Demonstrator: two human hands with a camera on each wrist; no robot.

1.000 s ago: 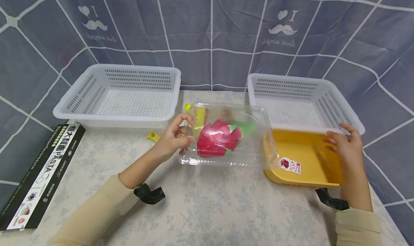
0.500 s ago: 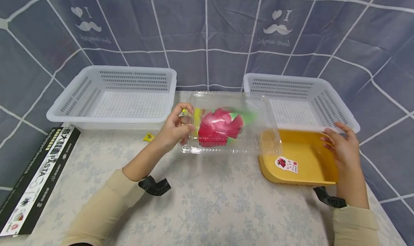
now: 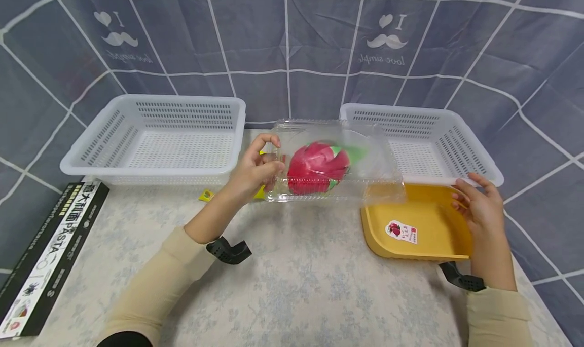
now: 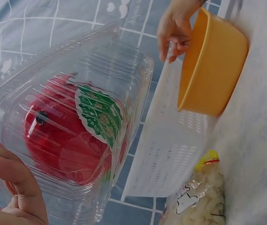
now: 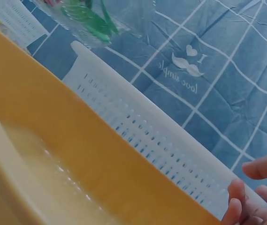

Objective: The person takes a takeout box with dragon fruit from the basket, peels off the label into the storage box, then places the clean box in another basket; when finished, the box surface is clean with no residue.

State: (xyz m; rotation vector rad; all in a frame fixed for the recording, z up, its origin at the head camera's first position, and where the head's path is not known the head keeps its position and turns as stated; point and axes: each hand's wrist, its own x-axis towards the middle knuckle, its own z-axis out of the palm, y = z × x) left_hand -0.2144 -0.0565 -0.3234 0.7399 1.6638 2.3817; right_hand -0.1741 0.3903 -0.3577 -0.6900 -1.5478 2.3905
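My left hand [image 3: 253, 172] grips the left end of a clear plastic clamshell box [image 3: 371, 172], raised above the table. Inside it lies a pinkish-red fruit [image 3: 315, 167] with green tips, which looks like a dragon fruit. A green leaf-shaped label [image 4: 99, 111] shows on it in the left wrist view. My right hand [image 3: 484, 210] hovers with loosely curled fingers by the right end of a yellow tub [image 3: 426, 215] and the front rim of the right white basket [image 3: 412, 115]. Whether it touches either is hard to tell; nothing appears held.
Another white basket [image 3: 150, 171] stands at the back left, beside a long black pasta box [image 3: 57, 251]. A small yellow packet [image 3: 207, 195] lies in front of that basket. Partly hidden behind the clamshell is a clear bag of pale pieces [image 4: 201, 194]. A tiled-pattern curtain hangs behind.
My left hand has lifted the clamshell box with the fruit upward and away, towards the back of the table. The right hand stays beside the tub. The head view has shifted slightly.
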